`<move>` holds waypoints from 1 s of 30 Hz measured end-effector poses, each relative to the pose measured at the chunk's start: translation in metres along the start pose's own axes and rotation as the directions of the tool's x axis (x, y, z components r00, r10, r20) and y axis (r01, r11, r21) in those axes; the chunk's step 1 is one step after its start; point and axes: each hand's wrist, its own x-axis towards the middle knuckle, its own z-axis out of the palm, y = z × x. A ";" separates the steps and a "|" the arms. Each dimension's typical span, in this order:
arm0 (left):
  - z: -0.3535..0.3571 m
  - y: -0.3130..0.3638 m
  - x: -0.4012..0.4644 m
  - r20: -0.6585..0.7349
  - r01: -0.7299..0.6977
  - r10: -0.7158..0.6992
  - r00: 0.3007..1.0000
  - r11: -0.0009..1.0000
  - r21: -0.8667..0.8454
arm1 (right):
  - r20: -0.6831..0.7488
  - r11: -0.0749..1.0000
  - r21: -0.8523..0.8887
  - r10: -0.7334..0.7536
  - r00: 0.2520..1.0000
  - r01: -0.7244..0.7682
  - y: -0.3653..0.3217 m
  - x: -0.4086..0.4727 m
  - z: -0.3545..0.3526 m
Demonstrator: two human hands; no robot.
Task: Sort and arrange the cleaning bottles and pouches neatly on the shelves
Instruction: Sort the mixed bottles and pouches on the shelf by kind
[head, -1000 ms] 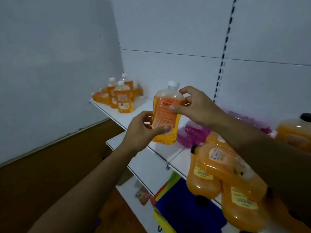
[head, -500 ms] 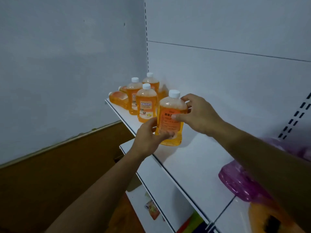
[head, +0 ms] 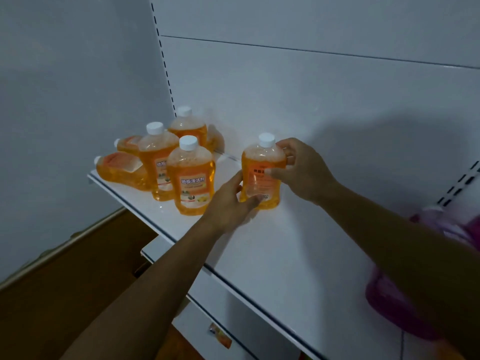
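Observation:
An orange bottle with a white cap (head: pixel 261 175) stands upright on the white shelf (head: pixel 272 245), held by both hands. My left hand (head: pixel 228 203) grips its lower left side and my right hand (head: pixel 302 170) grips its upper right side. To its left stand three upright orange bottles (head: pixel 191 175), with two more lying on their sides (head: pixel 122 170) at the shelf's left end.
A purple pouch (head: pixel 389 302) lies on the shelf at the right, partly hidden by my right arm. A lower white shelf (head: pixel 233 315) juts out below. The grey wall is at the left, and the brown floor (head: pixel 65 294) is below.
Both hands have carried the orange bottle leftward along the shelf and brought it down onto the shelf beside the group of orange bottles. My view has turned to the left.

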 end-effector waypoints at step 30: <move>0.163 0.125 -0.081 0.206 -0.294 0.247 0.947 0.924 0.246 | -0.163 0.894 -0.431 0.058 0.985 -0.124 0.031 -0.193 -0.189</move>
